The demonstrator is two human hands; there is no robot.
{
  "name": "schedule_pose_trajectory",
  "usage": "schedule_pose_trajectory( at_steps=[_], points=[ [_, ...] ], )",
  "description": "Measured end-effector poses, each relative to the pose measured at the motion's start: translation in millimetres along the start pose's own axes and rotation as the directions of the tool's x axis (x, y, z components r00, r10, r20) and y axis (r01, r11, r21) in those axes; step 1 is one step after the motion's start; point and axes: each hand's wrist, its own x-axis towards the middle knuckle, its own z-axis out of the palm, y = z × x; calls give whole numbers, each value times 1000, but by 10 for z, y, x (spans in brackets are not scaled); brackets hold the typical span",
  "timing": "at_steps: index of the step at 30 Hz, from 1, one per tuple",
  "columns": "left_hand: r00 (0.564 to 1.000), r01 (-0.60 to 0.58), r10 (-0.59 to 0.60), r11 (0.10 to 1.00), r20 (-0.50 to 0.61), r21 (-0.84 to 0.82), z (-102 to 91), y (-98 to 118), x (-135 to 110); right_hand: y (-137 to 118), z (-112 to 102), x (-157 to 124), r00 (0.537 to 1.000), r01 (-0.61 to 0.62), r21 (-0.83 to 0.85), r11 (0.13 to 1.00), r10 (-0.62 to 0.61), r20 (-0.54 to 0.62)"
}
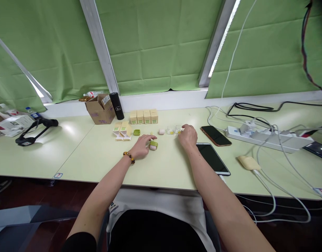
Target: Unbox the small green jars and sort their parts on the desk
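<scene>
Green plastic shows at the left hand (141,147), where a small green-and-pale-pink case (153,145) sits on the table right by the fingertips, the forefinger reaching over its top; whether those fingers grasp it or merely touch it, I cannot tell. Two clear cups (171,130) stand side by side further right, each showing a yellow spot low down. The right hand (188,135) is at the right-hand cup, its fingers curled and partly covering it, so their hold cannot be made out. Between the case and the cups lies a pale pink piece (161,131), and a tiny yellow bit (151,133) lies just beyond the left fingers. Left of these sit a hollow green tray (136,132) and two pale cartons (122,130). Behind stand four small boxes (144,117) in a row and a cardboard box (100,110), whose inside is hidden by its flaps.
</scene>
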Motion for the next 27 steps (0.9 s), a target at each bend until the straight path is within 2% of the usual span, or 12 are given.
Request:
schedule_pose_trajectory(
  at_steps=[6,11,16,23,27],
  points=[
    [998,-27,25,999,59,42,-4,12,-4,-86,-93,-35,992,68,-11,998,-68,-105],
    [996,-37,31,997,82,62,7,-6,-11,-75,-67,-36,996,93,-93,991,-93,-4],
    [996,2,-8,998,88,68,5,7,-17,-27,-13,-17,993,99,-128,987,-89,77],
    [996,28,-35,997,88,76,33,-31,-16,-26,5,-12,997,58,-79,995,-54,53],
    [995,13,-18,998,97,58,38,-41,5,-55,-15,-35,995,101,-17,995,-102,-22]
  ],
)
